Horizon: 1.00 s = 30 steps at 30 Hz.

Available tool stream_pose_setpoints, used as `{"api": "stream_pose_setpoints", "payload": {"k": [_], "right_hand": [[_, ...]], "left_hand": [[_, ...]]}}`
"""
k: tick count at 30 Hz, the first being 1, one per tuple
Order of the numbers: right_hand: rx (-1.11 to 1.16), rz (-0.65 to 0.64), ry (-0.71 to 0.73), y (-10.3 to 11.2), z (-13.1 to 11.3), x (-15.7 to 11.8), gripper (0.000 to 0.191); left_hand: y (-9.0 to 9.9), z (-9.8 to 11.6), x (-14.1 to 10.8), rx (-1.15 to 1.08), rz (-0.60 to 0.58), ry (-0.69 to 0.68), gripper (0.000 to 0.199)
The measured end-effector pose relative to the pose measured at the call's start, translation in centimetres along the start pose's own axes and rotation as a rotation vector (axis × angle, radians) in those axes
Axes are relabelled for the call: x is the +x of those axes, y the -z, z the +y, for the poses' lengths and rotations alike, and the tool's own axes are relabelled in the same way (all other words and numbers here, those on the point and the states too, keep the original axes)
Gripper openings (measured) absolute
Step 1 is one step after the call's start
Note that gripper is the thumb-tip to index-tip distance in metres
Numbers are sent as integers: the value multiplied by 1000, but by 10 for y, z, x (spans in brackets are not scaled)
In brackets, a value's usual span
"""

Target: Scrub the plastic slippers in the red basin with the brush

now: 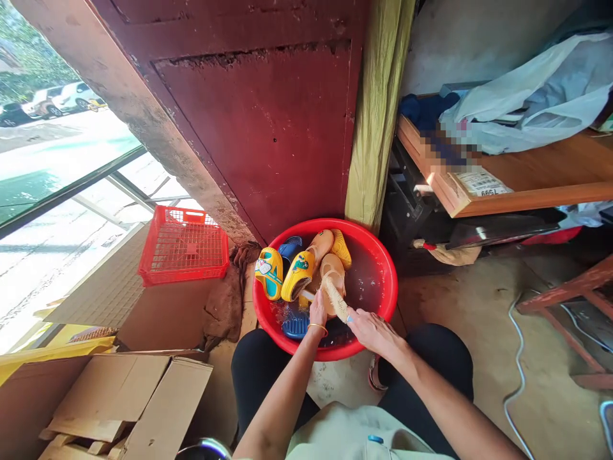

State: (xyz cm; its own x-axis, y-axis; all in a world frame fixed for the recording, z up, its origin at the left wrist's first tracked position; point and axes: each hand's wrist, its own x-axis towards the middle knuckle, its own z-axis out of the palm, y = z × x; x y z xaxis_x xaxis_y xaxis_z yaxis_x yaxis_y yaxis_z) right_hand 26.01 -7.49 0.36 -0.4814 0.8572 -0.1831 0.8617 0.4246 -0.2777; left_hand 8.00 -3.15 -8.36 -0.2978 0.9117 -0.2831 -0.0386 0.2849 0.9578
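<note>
Dark water and several shoes fill a round red basin between the knees. My left hand is closed on the near end of a tan shoe. In my right hand is a pale brush, its head lying across that shoe. Two yellow clogs with cartoon decorations, one at the left rim and one beside it, rest left of my hands. Behind them are a second tan shoe, a yellow shoe and a blue shoe. A blue sole shows near the front left.
A red crate and a brown cloth lie left of the basin, with an open cardboard box nearer. Behind stands a dark red door. At right are a wooden board, a wooden stool and a cable.
</note>
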Motion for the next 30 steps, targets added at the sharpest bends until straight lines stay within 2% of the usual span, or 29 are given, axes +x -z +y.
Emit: {"api": "stream_pose_setpoints", "payload": {"k": [4, 9, 12, 15, 20, 22, 24, 26, 28, 30], "right_hand": [[-202, 29, -203, -2, -20, 18, 43], [-226, 34, -256, 3, -25, 62, 43], [-231, 27, -275, 6, -22, 74, 43], [-229, 10, -260, -1, -32, 61, 45], [-208, 3, -148, -27, -62, 0, 53], [-171, 14, -126, -30, -66, -11, 54], [-126, -6, -152, -25, -62, -1, 49], [-102, -23, -205, -14, -51, 24, 43], [-99, -7, -243, -4, -39, 50, 43], [-96, 9, -250, 2, -29, 64, 45]], "left_hand": [[-3, -4, -12, 158, -16, -79, 62], [-2, -1, -22, 372, -75, -122, 63], [-3, 0, -22, 408, -78, -112, 61], [-3, -3, -17, 340, -40, -93, 56], [-2, -5, -7, 178, 33, -36, 50], [-2, -3, -7, 126, 26, -19, 48], [-2, -1, -10, 96, 15, -22, 47], [-3, 1, -15, 108, 4, -17, 49], [-3, 1, -19, 143, -9, -1, 51], [-3, 0, -20, 165, -18, 3, 51]]}}
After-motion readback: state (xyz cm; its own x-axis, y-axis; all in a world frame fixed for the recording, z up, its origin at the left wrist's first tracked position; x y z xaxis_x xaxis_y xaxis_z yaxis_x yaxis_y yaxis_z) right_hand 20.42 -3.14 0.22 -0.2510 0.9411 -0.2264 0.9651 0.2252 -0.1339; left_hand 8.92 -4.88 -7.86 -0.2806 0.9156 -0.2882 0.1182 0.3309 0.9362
